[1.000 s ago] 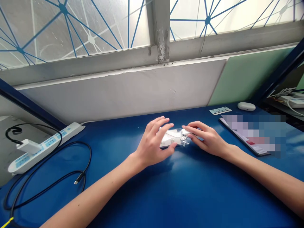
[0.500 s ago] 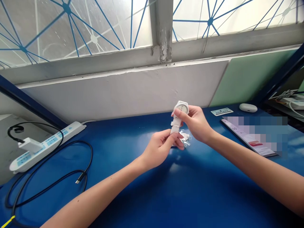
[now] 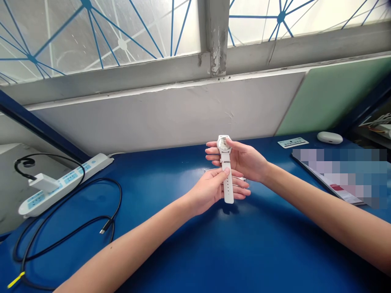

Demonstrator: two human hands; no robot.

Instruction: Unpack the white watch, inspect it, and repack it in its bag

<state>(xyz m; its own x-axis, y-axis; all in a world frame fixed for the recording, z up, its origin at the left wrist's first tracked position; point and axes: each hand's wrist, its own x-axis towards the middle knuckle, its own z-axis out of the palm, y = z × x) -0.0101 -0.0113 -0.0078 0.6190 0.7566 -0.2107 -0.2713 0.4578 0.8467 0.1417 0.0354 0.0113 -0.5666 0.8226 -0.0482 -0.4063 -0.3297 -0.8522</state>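
Note:
A white wristwatch (image 3: 225, 156) is held up above the blue desk between my two hands, its dial facing me and its strap hanging down. My right hand (image 3: 247, 159) grips the watch case, thumb on the dial and fingers behind it. Lower down, my left hand (image 3: 210, 189) pinches the strap, with the thumb in front and the fingers stretched out behind. The strap's holed end dangles below that thumb. Behind the hands, a small item in clear plastic is mostly hidden.
On the left of the blue desk (image 3: 183, 252) lie a white power strip (image 3: 70, 179) with a charger (image 3: 44, 183) and a looped black cable (image 3: 120, 195). At the right are a card (image 3: 293, 142), a white earbud case (image 3: 330, 137) and a flat, partly blurred device (image 3: 339, 187). A wall (image 3: 168, 118) stands behind.
The watch has turned to face me, and its strap end now hangs down below my left hand. My left fingers have spread out behind it. The view has shifted slightly.

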